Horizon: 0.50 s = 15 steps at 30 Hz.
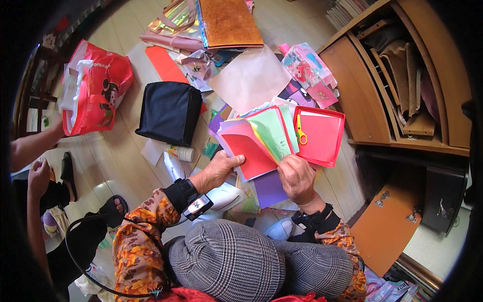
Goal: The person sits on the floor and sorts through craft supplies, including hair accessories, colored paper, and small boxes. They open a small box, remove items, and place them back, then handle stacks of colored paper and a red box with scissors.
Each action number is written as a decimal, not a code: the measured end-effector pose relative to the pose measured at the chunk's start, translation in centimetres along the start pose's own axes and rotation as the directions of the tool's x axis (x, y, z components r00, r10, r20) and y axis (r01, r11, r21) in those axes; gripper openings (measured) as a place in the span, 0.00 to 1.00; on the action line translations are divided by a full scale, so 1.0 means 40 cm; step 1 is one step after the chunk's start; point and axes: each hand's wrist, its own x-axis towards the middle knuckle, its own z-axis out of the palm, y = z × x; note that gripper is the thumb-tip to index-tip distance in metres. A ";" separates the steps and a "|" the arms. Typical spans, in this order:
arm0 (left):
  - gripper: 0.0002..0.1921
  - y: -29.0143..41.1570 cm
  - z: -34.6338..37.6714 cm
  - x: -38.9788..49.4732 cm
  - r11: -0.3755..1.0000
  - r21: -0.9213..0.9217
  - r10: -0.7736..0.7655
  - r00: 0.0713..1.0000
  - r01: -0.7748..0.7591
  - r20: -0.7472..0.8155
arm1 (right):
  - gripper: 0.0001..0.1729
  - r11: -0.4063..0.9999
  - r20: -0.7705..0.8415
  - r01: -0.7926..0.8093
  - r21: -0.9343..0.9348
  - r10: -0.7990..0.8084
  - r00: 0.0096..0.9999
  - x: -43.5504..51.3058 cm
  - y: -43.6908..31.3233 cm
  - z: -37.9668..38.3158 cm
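Observation:
A fanned stack of coloured paper sheets (249, 154), red, lilac, yellow and green, is between my hands. My left hand (222, 166) grips its left edge, thumb on the red sheet. My right hand (296, 175) pinches the lower right corner of the yellow and green sheets, which curve upward. Just right of the stack lies an open red tray (341, 141) with pink paper inside and yellow-handled scissors (300, 132) on it. Purple paper (269, 188) lies beneath my hands. A large pale sheet (251, 79) is beyond the stack.
A black fabric box (169, 113) stands left of the papers, near a white-capped container (185, 153). A red bag (102, 90) is farther left, beside another person's arms (37, 147). A wooden cabinet (356, 88) stands at right, with an orange board (388, 222) below it.

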 end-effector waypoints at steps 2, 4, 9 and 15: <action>0.21 0.009 0.001 0.000 0.997 0.064 -0.028 0.999 0.031 -0.043 | 0.18 0.990 -0.017 -0.141 0.026 0.141 0.990 -0.005 -0.001 0.008; 0.19 0.025 0.012 0.007 0.989 0.147 -0.012 0.999 0.018 -0.037 | 0.16 0.941 -0.036 -0.330 0.069 0.333 0.942 -0.010 0.002 0.013; 0.18 0.069 0.082 0.042 0.942 0.334 0.070 0.995 -0.043 -0.069 | 0.18 0.675 0.016 -0.666 0.316 0.699 0.715 -0.027 0.034 0.028; 0.20 0.111 0.157 0.067 0.729 0.679 0.088 0.971 0.089 -0.222 | 0.31 0.537 0.273 -0.811 0.231 0.765 0.584 -0.053 0.074 0.054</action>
